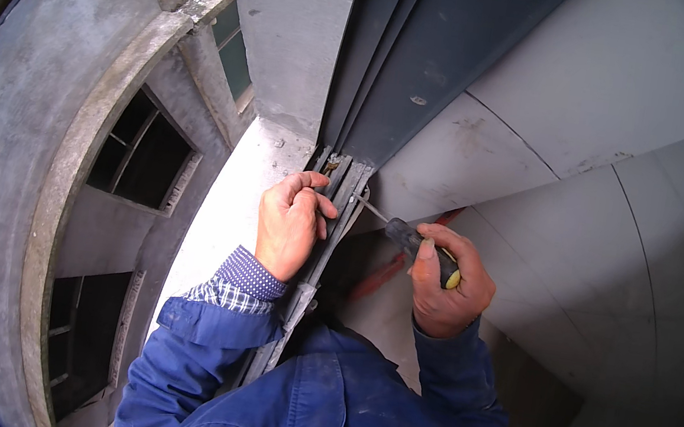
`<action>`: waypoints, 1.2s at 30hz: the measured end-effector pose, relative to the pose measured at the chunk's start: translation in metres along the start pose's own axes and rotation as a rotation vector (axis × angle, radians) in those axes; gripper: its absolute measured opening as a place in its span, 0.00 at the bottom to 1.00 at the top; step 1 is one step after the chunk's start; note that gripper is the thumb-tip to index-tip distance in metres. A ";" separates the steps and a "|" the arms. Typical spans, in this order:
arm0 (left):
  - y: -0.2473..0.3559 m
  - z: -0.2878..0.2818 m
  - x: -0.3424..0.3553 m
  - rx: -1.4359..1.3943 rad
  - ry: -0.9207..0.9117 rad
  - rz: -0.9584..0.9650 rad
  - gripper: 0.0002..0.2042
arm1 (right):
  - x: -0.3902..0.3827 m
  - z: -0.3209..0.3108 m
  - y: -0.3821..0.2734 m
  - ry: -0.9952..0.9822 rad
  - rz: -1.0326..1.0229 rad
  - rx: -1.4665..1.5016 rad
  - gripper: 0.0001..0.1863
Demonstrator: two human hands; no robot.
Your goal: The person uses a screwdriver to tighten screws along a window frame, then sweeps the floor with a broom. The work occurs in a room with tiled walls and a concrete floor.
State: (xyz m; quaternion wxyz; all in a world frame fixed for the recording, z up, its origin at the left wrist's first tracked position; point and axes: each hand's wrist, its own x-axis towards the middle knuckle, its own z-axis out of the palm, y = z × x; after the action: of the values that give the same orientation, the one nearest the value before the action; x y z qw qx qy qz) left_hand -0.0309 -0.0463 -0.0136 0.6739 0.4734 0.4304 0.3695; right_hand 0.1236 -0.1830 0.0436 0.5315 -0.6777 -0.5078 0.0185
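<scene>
My right hand (450,285) grips a screwdriver (412,241) with a black and yellow handle. Its thin shaft points left, the tip at the upper part of a grey metal track (304,287) running along a sill. My left hand (293,220) rests at that track, fingers curled over it just left of the screwdriver tip; what lies under them, if anything, is hidden. A small brass-coloured piece (331,166) sits in the track just above my fingers. The track meets the foot of a tall dark-grey frame (416,58).
A pale ledge (207,212) drops off at the left toward a concrete building opposite with dark window openings (141,150). Pale tiled surfaces (576,229) fill the right side. A red object (377,275), unclear in kind, lies below the screwdriver, behind the track.
</scene>
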 end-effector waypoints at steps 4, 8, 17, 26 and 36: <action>-0.001 -0.001 -0.002 -0.023 -0.001 -0.011 0.16 | -0.001 0.001 0.003 0.004 -0.002 0.007 0.10; -0.002 -0.003 -0.002 -0.053 -0.007 -0.023 0.15 | 0.000 0.001 0.003 0.004 -0.013 0.002 0.10; -0.001 -0.008 -0.005 -0.062 -0.011 -0.013 0.14 | 0.002 0.001 0.002 0.013 -0.056 -0.011 0.10; 0.004 -0.013 -0.020 -0.120 -0.018 -0.004 0.14 | 0.004 0.002 0.003 0.021 -0.077 -0.017 0.10; 0.021 -0.007 -0.064 0.500 -0.516 0.157 0.11 | 0.009 -0.010 0.002 0.151 0.035 0.013 0.08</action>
State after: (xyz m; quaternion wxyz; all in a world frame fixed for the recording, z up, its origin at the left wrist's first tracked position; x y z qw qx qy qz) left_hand -0.0623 -0.0960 0.0195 0.5933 0.7327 0.2857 0.1719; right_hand 0.1352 -0.1831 0.0508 0.5723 -0.6824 -0.4543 -0.0203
